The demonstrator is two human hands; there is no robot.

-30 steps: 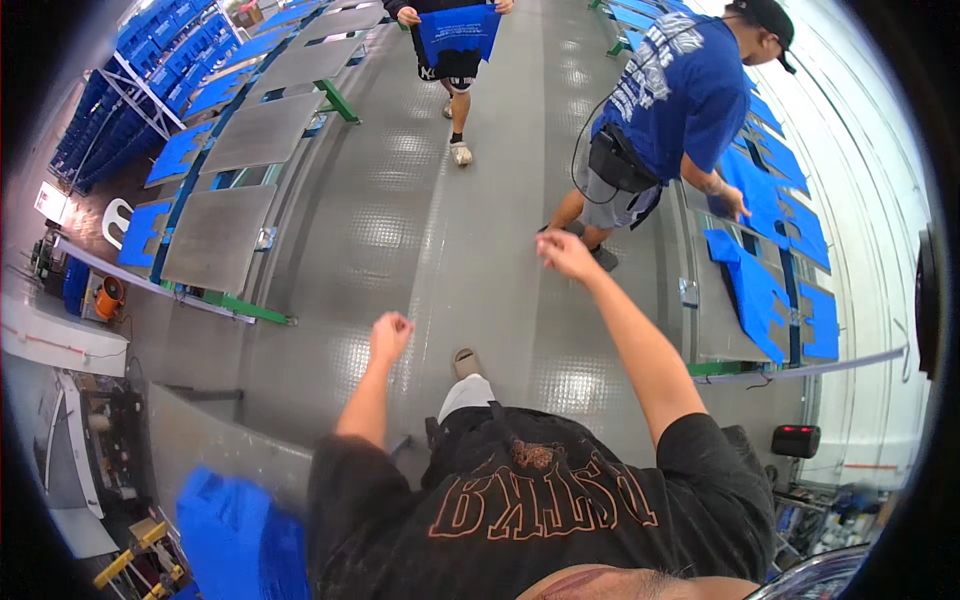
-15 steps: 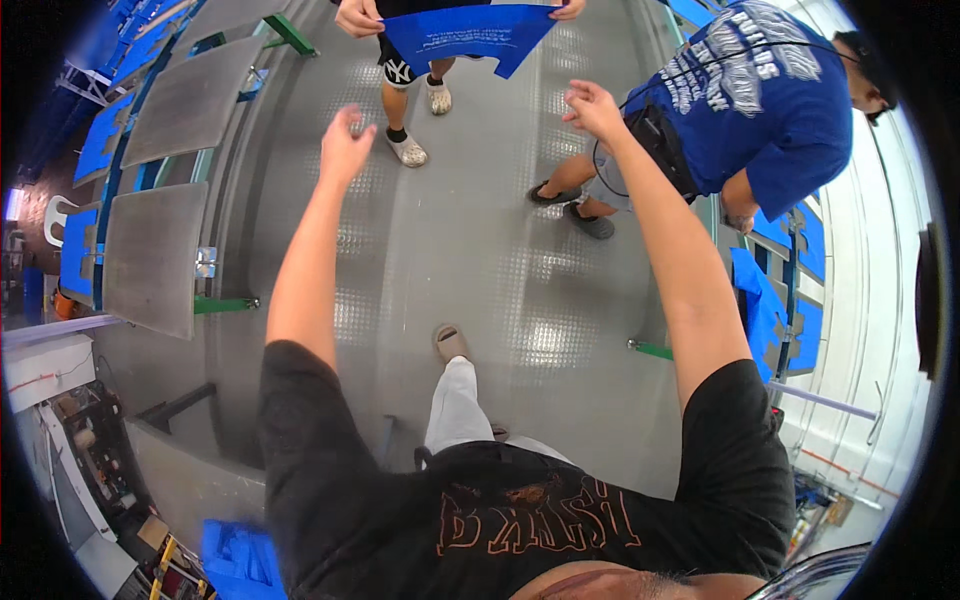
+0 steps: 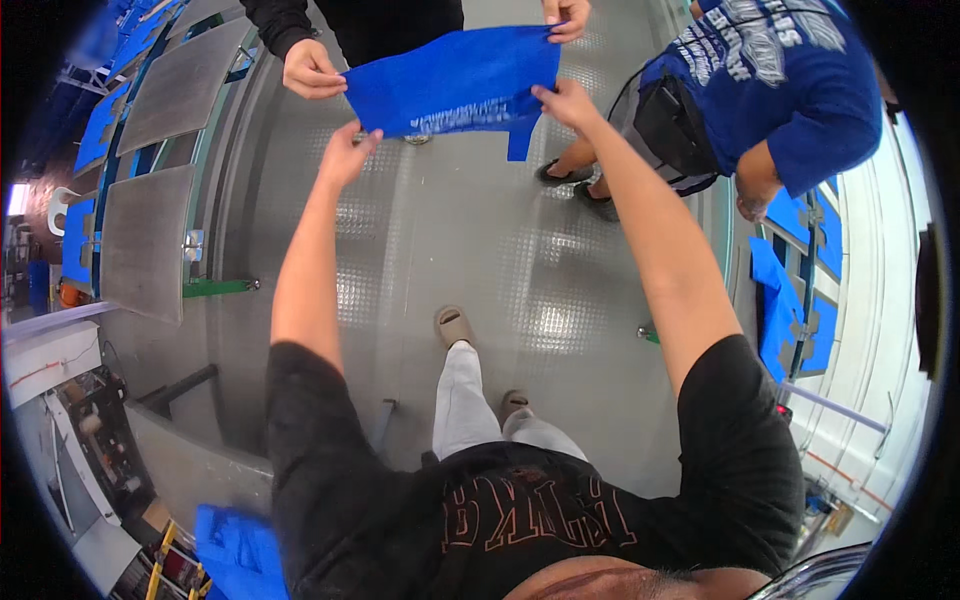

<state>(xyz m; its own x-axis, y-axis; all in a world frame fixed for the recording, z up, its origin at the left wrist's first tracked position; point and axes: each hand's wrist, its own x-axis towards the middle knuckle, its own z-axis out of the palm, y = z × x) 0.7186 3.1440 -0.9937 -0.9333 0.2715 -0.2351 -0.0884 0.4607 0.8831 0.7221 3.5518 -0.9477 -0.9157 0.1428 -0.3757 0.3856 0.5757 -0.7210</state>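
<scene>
A blue fabric sheet with white print and a strip hanging at its right, like a flat bag panel [image 3: 450, 85], is stretched out in front of me. My left hand [image 3: 348, 155] has its fingers closed at the sheet's lower left corner. With thumb and fingers my right hand [image 3: 568, 104] pinches its right edge. A co-worker facing me grips the far side, one hand [image 3: 314, 72] at the upper left corner and the other hand [image 3: 567, 18] at the upper right. Both my arms reach forward.
Grey flat boards [image 3: 145, 245] on a green-legged rack line the left. To the right, a person in a blue shirt [image 3: 800, 100] bends toward a rack holding blue sheets [image 3: 775, 305]. More blue fabric [image 3: 240, 555] lies at lower left, near a grey table [image 3: 200, 455].
The co-worker has come closer, bringing the blue sheet to me. My hands, apart and holding nothing before, now close on its near corner and right edge. The person at right shifted slightly.
</scene>
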